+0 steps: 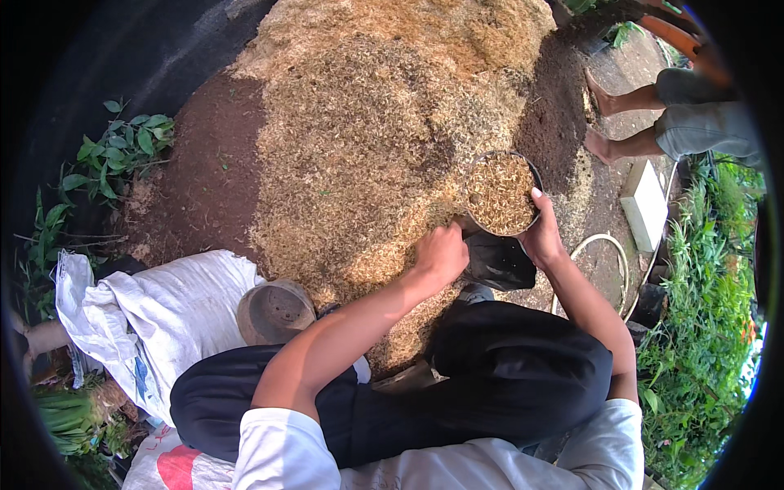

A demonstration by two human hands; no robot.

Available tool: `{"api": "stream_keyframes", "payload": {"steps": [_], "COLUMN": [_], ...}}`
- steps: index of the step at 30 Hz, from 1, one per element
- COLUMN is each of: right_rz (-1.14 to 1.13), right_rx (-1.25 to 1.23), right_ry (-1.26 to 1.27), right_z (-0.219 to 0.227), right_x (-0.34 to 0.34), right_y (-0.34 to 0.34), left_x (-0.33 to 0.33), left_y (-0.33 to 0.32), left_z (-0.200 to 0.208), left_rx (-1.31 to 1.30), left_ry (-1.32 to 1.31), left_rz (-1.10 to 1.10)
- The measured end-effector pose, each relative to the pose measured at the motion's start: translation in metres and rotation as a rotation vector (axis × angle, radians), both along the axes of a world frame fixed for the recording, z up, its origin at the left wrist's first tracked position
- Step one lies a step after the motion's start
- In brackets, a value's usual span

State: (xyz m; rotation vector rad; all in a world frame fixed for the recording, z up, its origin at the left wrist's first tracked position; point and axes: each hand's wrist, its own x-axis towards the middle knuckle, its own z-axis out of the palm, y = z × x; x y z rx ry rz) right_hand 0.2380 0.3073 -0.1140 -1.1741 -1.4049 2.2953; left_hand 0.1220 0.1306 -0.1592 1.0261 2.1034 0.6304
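Observation:
My right hand grips the right side of a round container, thumb on its rim. Pale, husk-like bits fill it close to the top. My left hand is closed in a fist at the container's lower left, beside a dark edge; what its fingers hold is hidden. Just below the container is a black plastic bag, its lower part near my shoe. A wide heap of pale husks spreads in front of me, with dark brown soil along its left side.
An empty-looking grey tub leans by a white sack at my left. At far right stand a person's bare feet, near a white block and a pale hose. Green plants line the right side.

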Motion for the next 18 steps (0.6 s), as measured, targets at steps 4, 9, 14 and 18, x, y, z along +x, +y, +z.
{"api": "stream_keyframes", "payload": {"steps": [4,9,14,18], "right_rz": [0.006,0.065,0.19,0.335], "right_rx": [-0.009,0.011,0.06,0.184], "right_ry": [0.061,0.134,0.115,-0.044], "right_z": [0.022,0.072,0.109,0.102], "right_x": [-0.01,-0.045,-0.093,-0.133], "right_y": [-0.004,-0.02,-0.034,-0.043], "left_x": [-0.049,-0.135,-0.19,-0.211], "left_y": [-0.008,-0.031,-0.049,-0.073], "left_z": [0.021,0.084,0.113,0.098], "left_rx": [0.121,0.043,0.046,0.038], "left_ry": [-0.113,-0.301,-0.193,-0.122], "left_rz": [0.111,0.239,0.361,0.336]}}
